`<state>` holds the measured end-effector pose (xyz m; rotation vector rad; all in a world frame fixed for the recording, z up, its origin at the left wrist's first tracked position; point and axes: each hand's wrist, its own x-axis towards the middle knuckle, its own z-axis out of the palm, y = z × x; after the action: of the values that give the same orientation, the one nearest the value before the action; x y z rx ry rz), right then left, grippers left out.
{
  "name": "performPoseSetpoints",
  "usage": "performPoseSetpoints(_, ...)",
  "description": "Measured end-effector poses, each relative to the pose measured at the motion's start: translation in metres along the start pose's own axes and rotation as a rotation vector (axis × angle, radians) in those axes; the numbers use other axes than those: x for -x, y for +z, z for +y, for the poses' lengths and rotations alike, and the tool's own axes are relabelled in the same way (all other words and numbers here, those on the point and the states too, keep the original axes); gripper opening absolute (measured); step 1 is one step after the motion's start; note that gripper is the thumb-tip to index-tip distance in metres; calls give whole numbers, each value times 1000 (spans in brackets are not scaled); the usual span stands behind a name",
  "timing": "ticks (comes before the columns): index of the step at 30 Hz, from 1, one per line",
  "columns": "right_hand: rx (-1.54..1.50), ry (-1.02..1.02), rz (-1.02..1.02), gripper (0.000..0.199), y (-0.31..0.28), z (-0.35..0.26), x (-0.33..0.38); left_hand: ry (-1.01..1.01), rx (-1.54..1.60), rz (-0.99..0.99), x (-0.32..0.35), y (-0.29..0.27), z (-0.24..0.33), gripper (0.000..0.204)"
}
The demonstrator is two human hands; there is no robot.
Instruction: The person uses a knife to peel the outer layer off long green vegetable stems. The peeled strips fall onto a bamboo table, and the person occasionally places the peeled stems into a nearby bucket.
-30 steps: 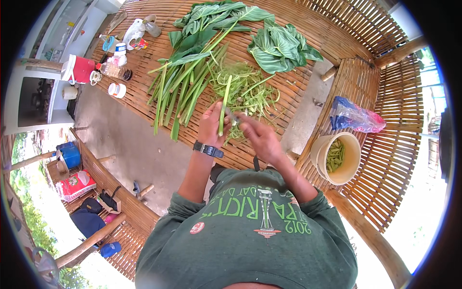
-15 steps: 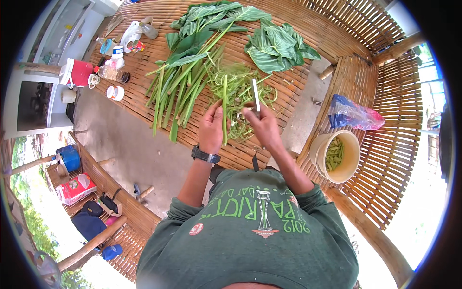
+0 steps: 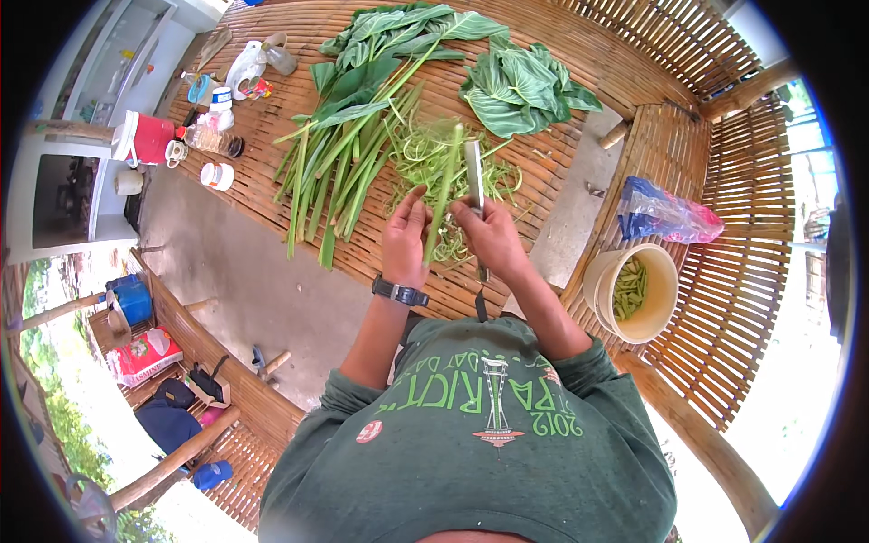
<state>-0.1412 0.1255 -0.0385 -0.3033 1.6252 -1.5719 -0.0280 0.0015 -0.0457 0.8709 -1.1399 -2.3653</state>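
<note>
My left hand (image 3: pixel 406 237) is closed around a green leaf stalk (image 3: pixel 444 176), which stands nearly upright and leans a little to the right. In my right hand (image 3: pixel 493 233) is a knife (image 3: pixel 474 170), its pale blade pointing away from me beside the stalk. Both hands are over the near edge of the bamboo table. Under and beyond them lies a heap of curly green peelings (image 3: pixel 416 163). Left of the heap is a bundle of long stalks (image 3: pixel 335 181), some with large leaves (image 3: pixel 380 45) at the far end. More cut leaves (image 3: pixel 525 90) are piled to the right.
A cream bucket (image 3: pixel 665 294) holding cut green pieces stands on the bamboo bench at right, near a plastic bag (image 3: pixel 670 213). Bottles, a white-lidded jar (image 3: pixel 216 176) and a red jug (image 3: pixel 145 138) are at left. A wooden post (image 3: pixel 697 434) rises at lower right.
The stalk has tilted to the right, and its top now sits close to the blade. My right hand with the knife has shifted slightly left; the left hand has moved a little right.
</note>
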Motion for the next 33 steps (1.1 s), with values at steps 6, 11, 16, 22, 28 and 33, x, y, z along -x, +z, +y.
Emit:
performPoseSetpoints(6, 23, 39, -89, 22, -10, -4, -1, -198, 70, -142, -8, 6, -7, 39)
performPoseSetpoints(11, -13, -45, 76, 24, -10, 51, -28, -65, 59, -121, -3, 15, -17, 41)
performPoseSetpoints(16, 238, -66, 91, 25, -1, 29, -20, 77, -213, 4, -1, 10, -29, 28)
performPoseSetpoints(22, 283, -64, 94, 30, -9, 25, -18, 139, -158, 121, -9, -9, -1, 23)
performPoseSetpoints(28, 406, -50, 116, 34, -25, 34, -19, 265, -267, 104, -3, -17, 3, 21)
performPoseSetpoints(33, 400, -98, 79, 33, -17, 33, -11, 403, -406, 57, -7, -14, 2, 31)
